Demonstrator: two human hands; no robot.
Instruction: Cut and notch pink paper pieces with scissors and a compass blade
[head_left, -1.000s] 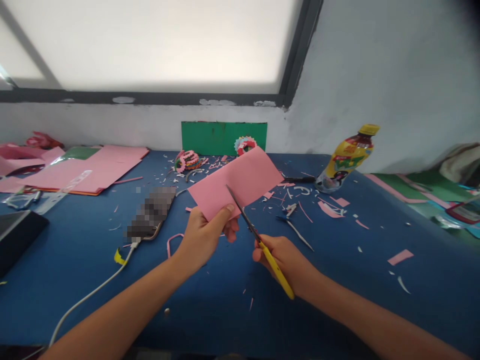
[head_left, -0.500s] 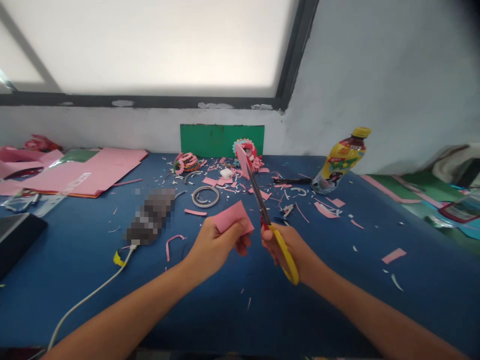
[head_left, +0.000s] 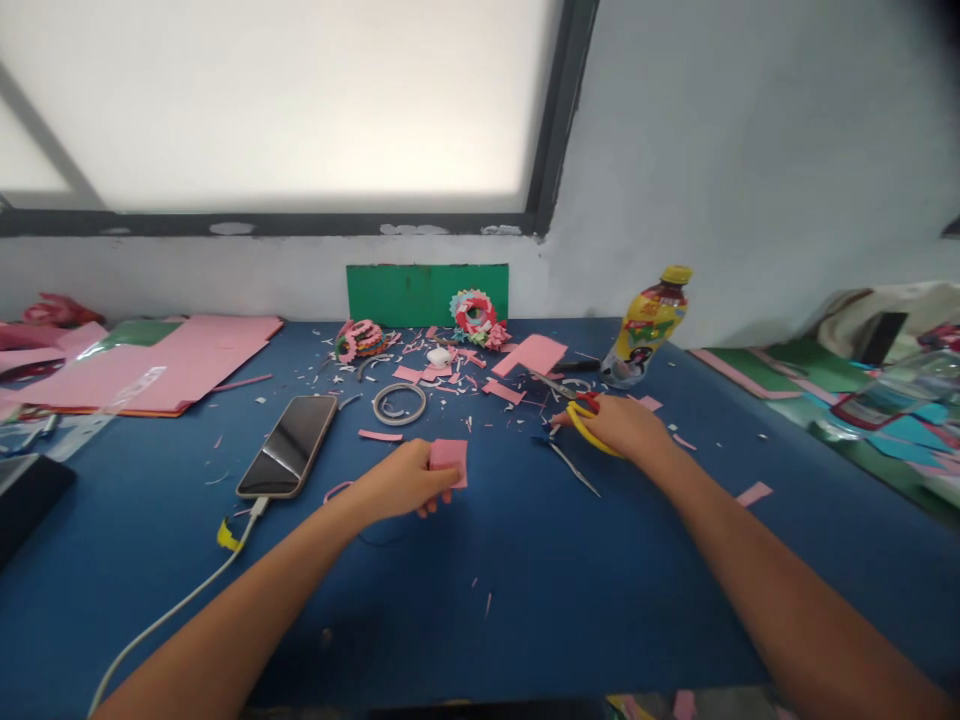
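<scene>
My left hand pinches a small pink square of paper above the blue table. Farther right, my right hand is closed around the red and yellow handles of a pair of scissors. The blades point away to the left, toward a larger pink paper piece; whether they touch it I cannot tell. Just below that hand lies a thin pale strip. Pink and white paper scraps are scattered between and beyond both hands.
A phone on a white cable and a tape roll lie left. Behind are paper rings and a green board. A yellow-labelled bottle stands right; pink sheets lie far left.
My right hand has moved right with the scissors and lowered them toward the table; the blades, upright before, now point left. My left hand still holds its pink square, tilted differently. The view has shifted slightly.
</scene>
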